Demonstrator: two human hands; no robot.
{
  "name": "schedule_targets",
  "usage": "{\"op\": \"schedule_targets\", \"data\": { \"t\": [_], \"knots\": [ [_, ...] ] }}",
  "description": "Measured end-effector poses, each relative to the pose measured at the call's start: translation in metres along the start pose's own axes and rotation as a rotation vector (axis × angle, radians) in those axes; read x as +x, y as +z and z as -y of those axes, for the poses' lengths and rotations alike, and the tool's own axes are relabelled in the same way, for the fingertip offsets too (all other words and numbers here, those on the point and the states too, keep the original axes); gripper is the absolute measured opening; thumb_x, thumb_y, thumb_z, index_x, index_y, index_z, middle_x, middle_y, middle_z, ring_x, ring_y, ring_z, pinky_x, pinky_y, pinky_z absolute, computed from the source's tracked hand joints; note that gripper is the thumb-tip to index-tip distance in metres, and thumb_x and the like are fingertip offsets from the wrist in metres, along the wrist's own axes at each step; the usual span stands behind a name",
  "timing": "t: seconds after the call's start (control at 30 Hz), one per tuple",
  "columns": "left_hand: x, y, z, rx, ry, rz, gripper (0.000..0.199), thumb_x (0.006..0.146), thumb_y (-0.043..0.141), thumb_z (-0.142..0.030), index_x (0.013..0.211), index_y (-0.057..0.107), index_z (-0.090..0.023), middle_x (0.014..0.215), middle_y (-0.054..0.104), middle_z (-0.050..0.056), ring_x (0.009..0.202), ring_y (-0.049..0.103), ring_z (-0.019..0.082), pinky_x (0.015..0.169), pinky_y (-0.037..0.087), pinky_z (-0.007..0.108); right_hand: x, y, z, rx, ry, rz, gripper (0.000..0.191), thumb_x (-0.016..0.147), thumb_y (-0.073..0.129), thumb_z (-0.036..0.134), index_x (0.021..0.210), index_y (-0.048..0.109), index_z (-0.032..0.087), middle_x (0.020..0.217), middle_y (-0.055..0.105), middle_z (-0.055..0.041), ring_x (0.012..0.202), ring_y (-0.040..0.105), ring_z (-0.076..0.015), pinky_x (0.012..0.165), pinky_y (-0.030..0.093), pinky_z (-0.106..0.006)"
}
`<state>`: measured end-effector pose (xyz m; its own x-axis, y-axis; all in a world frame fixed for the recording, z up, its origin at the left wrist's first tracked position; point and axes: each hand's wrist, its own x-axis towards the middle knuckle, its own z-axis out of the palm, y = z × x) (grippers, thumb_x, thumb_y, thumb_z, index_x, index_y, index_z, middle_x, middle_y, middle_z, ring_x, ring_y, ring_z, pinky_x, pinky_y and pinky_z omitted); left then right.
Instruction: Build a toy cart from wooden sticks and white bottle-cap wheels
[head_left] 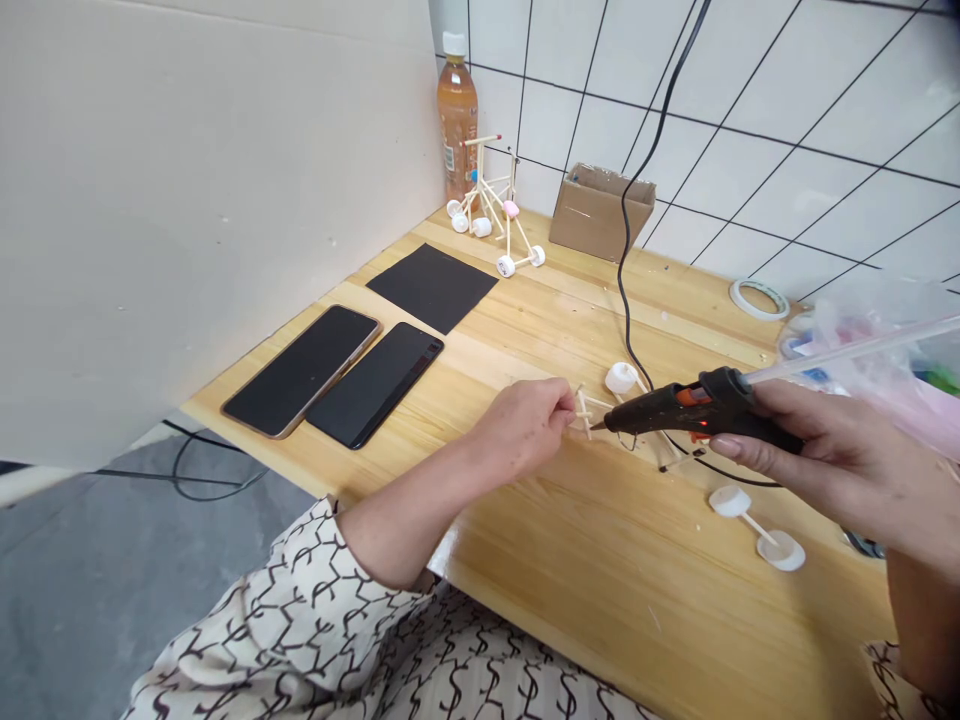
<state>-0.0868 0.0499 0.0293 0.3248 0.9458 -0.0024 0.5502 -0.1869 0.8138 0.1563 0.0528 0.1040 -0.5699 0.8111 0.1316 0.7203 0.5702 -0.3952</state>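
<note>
My left hand (525, 425) is closed in a pinch on a small frame of thin wooden sticks (584, 408) above the table. In my right hand (840, 465) is a black hot glue gun (675, 405), a clear glue stick (862, 345) jutting from its back. Its nozzle tip is at the sticks beside my left fingers; whether it touches them I cannot tell. Behind the gun, partly hidden, lie a white bottle cap (621, 377) and more sticks. Below the gun, two white caps joined by a stick (759, 528) rest on the table.
Two phones (302, 370) and a black sheet (433, 287) lie on the left. At the back stand a drink bottle (457, 115), a stick model with cap wheels (495, 205) and a cardboard box (602, 213). A black cable (624, 240) crosses the table. Tape (759, 299) lies near plastic bags (870, 325).
</note>
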Motion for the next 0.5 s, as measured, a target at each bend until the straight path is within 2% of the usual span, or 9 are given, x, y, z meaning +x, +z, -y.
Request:
{"op": "schedule_targets", "data": {
  "t": [0.5],
  "knots": [
    [0.0004, -0.0004, -0.0004, 0.009, 0.001, 0.0, 0.014, 0.078, 0.045, -0.015, 0.07, 0.057, -0.018, 0.063, 0.058, -0.001, 0.059, 0.05, 0.012, 0.055, 0.037, 0.022, 0.0008, -0.0001, -0.0002, 0.019, 0.014, 0.001, 0.02, 0.079, 0.056, 0.044, 0.077, 0.059, 0.024, 0.053, 0.054, 0.0046, 0.043, 0.048, -0.0108, 0.037, 0.037, -0.021]
  ]
}}
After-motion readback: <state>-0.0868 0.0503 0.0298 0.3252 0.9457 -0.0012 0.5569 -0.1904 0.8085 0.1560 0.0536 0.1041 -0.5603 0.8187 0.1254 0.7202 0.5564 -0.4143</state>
